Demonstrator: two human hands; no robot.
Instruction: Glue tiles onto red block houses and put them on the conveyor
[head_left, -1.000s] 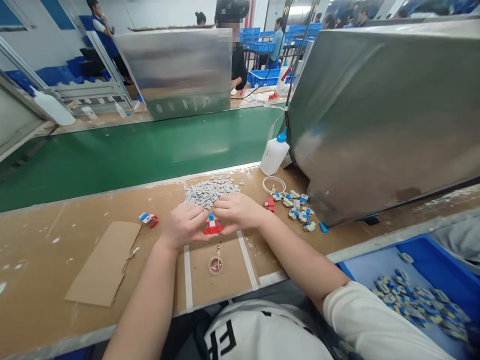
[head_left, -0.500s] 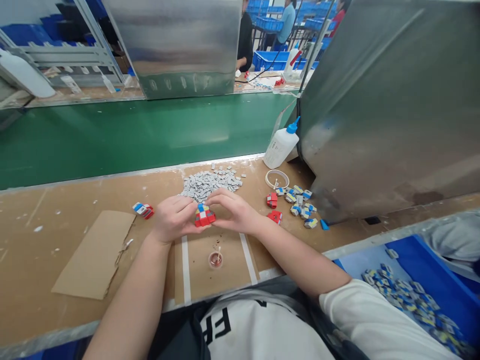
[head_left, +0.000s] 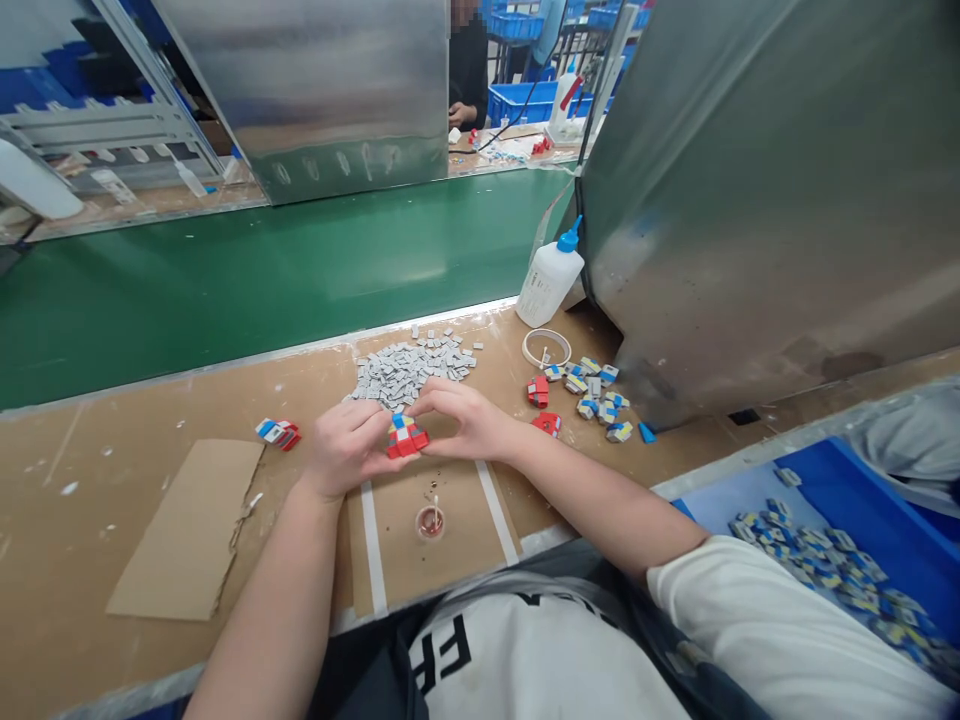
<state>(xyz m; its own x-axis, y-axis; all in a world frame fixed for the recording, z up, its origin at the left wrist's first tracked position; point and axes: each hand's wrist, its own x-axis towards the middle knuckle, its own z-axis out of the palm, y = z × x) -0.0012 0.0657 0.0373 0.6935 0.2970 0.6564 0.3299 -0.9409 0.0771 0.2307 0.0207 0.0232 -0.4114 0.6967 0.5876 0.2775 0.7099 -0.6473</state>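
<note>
Both my hands meet over the brown worktop and pinch a small red, blue and white block figure (head_left: 406, 436). My left hand (head_left: 349, 446) grips its left side, fingers curled. My right hand (head_left: 465, 420) closes on its right side with fingertips bent down onto the top. Just beyond my hands lies a heap of small grey pieces (head_left: 409, 362). Below them a little round cap with glue and a stick (head_left: 430, 520) sits between two white tape strips.
A white glue bottle with a blue tip (head_left: 550, 279), a white ring (head_left: 546, 347), loose red and blue-yellow parts (head_left: 592, 395), another block figure (head_left: 277, 432), a cardboard sheet (head_left: 187, 527), a blue bin of parts (head_left: 825, 560), a green conveyor belt (head_left: 247, 280), a metal hood (head_left: 772, 190).
The view shifted slightly. My hands stay together on the block figure, turning it a little; my right fingertips now press its top.
</note>
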